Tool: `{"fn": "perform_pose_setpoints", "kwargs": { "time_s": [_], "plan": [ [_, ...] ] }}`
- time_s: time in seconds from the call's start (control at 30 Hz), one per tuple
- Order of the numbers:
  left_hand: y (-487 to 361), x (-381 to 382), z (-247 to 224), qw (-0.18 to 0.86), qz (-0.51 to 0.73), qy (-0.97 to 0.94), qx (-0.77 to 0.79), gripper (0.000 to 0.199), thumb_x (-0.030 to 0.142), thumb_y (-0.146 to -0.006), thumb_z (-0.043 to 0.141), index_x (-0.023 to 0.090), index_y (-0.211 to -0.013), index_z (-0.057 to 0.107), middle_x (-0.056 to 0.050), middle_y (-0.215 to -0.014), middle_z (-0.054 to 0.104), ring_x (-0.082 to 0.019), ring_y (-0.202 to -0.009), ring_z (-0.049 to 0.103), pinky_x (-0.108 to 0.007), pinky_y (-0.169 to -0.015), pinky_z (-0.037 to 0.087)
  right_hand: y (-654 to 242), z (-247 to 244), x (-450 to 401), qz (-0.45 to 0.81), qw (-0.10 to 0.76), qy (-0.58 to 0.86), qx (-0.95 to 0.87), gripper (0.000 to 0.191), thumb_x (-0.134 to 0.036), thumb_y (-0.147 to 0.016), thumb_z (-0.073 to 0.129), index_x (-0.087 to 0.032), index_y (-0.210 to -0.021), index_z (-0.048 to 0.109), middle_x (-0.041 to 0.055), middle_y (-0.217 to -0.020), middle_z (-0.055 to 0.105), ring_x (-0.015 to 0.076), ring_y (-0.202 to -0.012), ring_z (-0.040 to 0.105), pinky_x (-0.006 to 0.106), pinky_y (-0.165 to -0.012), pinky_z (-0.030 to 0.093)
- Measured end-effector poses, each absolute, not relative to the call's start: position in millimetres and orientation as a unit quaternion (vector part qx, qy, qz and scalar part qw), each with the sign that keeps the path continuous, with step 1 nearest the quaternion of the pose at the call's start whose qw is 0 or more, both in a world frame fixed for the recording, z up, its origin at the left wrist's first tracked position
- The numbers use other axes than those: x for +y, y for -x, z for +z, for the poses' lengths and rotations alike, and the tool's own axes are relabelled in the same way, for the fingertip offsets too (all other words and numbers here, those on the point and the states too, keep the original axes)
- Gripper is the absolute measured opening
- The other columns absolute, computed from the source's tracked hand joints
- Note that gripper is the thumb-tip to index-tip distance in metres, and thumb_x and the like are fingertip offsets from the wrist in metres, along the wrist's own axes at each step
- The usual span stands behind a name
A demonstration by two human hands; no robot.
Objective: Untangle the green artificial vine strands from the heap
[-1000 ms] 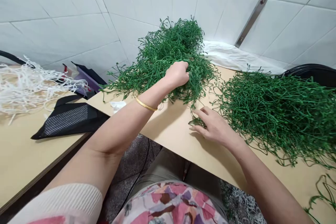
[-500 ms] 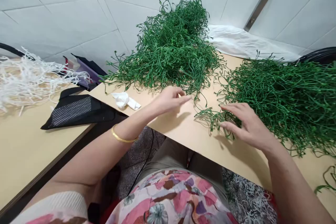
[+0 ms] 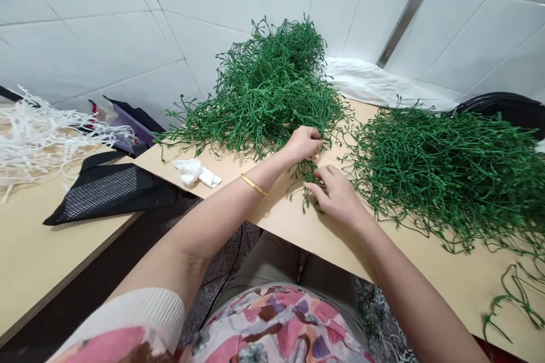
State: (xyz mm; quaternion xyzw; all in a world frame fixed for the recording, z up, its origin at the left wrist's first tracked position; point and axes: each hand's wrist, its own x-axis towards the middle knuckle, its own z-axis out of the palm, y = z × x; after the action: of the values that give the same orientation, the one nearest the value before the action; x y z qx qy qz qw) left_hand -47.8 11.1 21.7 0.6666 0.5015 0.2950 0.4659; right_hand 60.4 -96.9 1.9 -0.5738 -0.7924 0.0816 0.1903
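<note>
Thin green artificial stems with small budded tips lie in a tall pile point(image 3: 272, 85) against the wall. My left hand point(image 3: 303, 143), with a gold bangle on the wrist, is at the pile's front edge, its fingertips pinched on a green stem there. Just below and to the right, my right hand point(image 3: 338, 194) has its thumb and fingers closed on a small bunch of green stems point(image 3: 304, 173). That bunch hangs out to the left of the hand, low over the table. Parts of the stems between the fingers are hidden.
A second green heap point(image 3: 443, 164) spreads over the right of the table point(image 3: 272, 204), with loose stems point(image 3: 515, 300) near the front corner. White crumpled tissue point(image 3: 189, 172) lies left. Beyond are black mesh material point(image 3: 102, 190), white strands point(image 3: 46, 136) and white plastic sheeting point(image 3: 361, 80).
My left hand has moved right and closed at the pile's edge. My right hand has come left, carrying the small bunch of stems with it. The camera view has shifted slightly.
</note>
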Motion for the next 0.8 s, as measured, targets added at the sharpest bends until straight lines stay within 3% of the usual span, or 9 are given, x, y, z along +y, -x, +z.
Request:
{"fn": "perform_pose_setpoints", "kwargs": {
  "time_s": [0.1,0.2,0.33,0.43,0.57,0.67,0.8],
  "plan": [
    [63,-4,22,0.517,0.305,-0.634,0.488,0.035,0.014,-0.076,0.051,0.007,-0.111,0.052,0.000,-0.060,0.055,-0.009,-0.049,0.053,-0.023,-0.051,0.042,-74,-7,-96,0.073,0.199,0.569,-0.794,0.027,-0.038,-0.081,0.048,-0.016,-0.093,0.056,0.0108,-0.095,0.054,0.0233,-0.090,0.050,0.035,-0.078,0.040],
    [81,-19,23,0.438,0.352,-0.664,0.493,0.039,0.016,-0.074,0.054,0.009,-0.113,0.053,0.001,-0.059,0.055,-0.009,-0.051,0.050,-0.023,-0.053,0.039,-85,-9,-97,0.074,0.205,0.564,-0.796,0.027,-0.039,-0.081,0.049,-0.015,-0.093,0.057,0.0105,-0.093,0.054,0.0235,-0.090,0.050,0.035,-0.079,0.040],
    [99,-33,19,0.264,0.391,-0.725,0.501,0.017,0.023,-0.076,0.051,0.012,-0.082,0.063,-0.001,-0.062,0.057,-0.009,-0.057,0.046,-0.023,-0.057,0.033,-90,-5,-97,0.069,0.204,0.569,-0.794,0.027,-0.041,-0.081,0.050,-0.017,-0.088,0.059,0.0093,-0.089,0.056,0.0220,-0.086,0.051,0.033,-0.076,0.040],
    [100,-37,13,0.239,0.322,-0.760,0.511,0.021,0.026,-0.076,0.048,0.014,-0.063,0.059,-0.002,-0.058,0.055,-0.010,-0.057,0.044,-0.025,-0.056,0.029,-93,2,-96,0.076,0.226,0.569,-0.787,0.027,-0.039,-0.085,0.043,-0.018,-0.081,0.059,0.0067,-0.079,0.059,0.0197,-0.078,0.051,0.032,-0.071,0.038],
    [87,-35,10,0.259,0.246,-0.768,0.532,0.028,0.028,-0.073,0.052,0.016,-0.048,0.046,0.000,-0.048,0.044,-0.010,-0.051,0.036,-0.026,-0.053,0.022,-97,6,-92,0.112,0.279,0.592,-0.748,0.026,-0.033,-0.086,0.039,-0.019,-0.076,0.059,0.0034,-0.072,0.060,0.0168,-0.069,0.051,0.029,-0.063,0.036],
    [73,-26,8,0.297,0.247,-0.765,0.515,0.030,0.022,-0.066,0.058,0.016,-0.045,0.038,0.003,-0.045,0.035,-0.008,-0.048,0.030,-0.026,-0.051,0.019,-95,3,-91,0.137,0.307,0.572,-0.748,0.020,-0.030,-0.083,0.045,-0.019,-0.079,0.061,0.0033,-0.077,0.062,0.0167,-0.072,0.053,0.030,-0.067,0.039],
    [60,-13,7,0.463,0.326,-0.703,0.431,0.028,0.013,-0.067,0.055,0.016,-0.047,0.036,0.005,-0.045,0.032,-0.006,-0.046,0.031,-0.023,-0.050,0.023,-89,-3,-92,0.145,0.344,0.537,-0.756,0.018,-0.030,-0.081,0.050,-0.018,-0.087,0.063,0.0061,-0.088,0.063,0.0192,-0.086,0.055,0.033,-0.078,0.041]
  ]
}}
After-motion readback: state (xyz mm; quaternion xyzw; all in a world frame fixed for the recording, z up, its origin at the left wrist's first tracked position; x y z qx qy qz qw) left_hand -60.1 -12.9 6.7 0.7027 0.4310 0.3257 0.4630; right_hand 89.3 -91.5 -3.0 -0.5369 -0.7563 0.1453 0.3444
